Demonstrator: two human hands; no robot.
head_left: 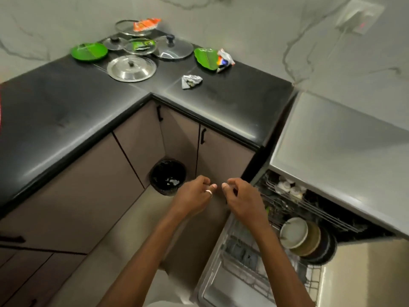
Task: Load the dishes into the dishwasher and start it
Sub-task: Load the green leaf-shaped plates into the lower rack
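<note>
The dishwasher (332, 151) stands at the right with its door (212, 282) dropped open. Its lower rack (250, 260) is pulled out and holds several plates (307, 238) on edge; cups (287, 187) sit in the upper rack. My left hand (192, 196) and my right hand (243, 198) hover side by side over the floor, just left of the racks, fingers curled and apart, holding nothing. On the black counter (88, 111) lie a steel lid (131, 68), two glass lids (172, 48), and two green plates (89, 52).
A black bin (167, 176) stands in the cabinet corner below the counter. Crumpled foil (191, 81) and snack wrappers (224, 59) lie on the counter. A wall socket (359, 16) is at the top right. Bare floor lies between the cabinets and the dishwasher door.
</note>
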